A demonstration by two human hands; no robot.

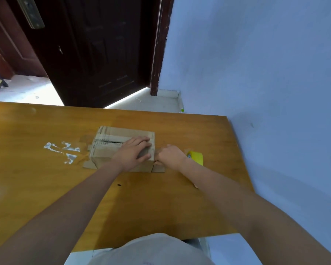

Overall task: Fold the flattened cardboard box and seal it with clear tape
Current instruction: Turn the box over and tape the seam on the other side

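Your cardboard box [111, 148] sits folded up near the table's [27, 169] centre, with its bottom flaps splayed flat on the wood at its 6 and 9 o'clock edges. Your left hand [134, 153] lies flat on the box top, fingers straight and pressing toward 3 o'clock, probably to keep the top flaps shut along the dark centre seam while tape goes on. It holds nothing, just presses.

Your right hand [170, 154] is at the box's 3 o'clock side, touching the right wall, fingers curled under. Cannot tell whether it pinches a tape end or only rubs the side; the fingertips are hidden.

The tape roll [196, 157] with its yellow core rests on the table just beside that hand at 3 o'clock, kept within reach for the next strip.

The box is matte brown corrugated card, scuffed, with glossy strips already over its 9 o'clock end. The table is smooth, lacquered orange wood. Torn, shiny tape scraps [62, 151] are stuck at the box's 9 o'clock.
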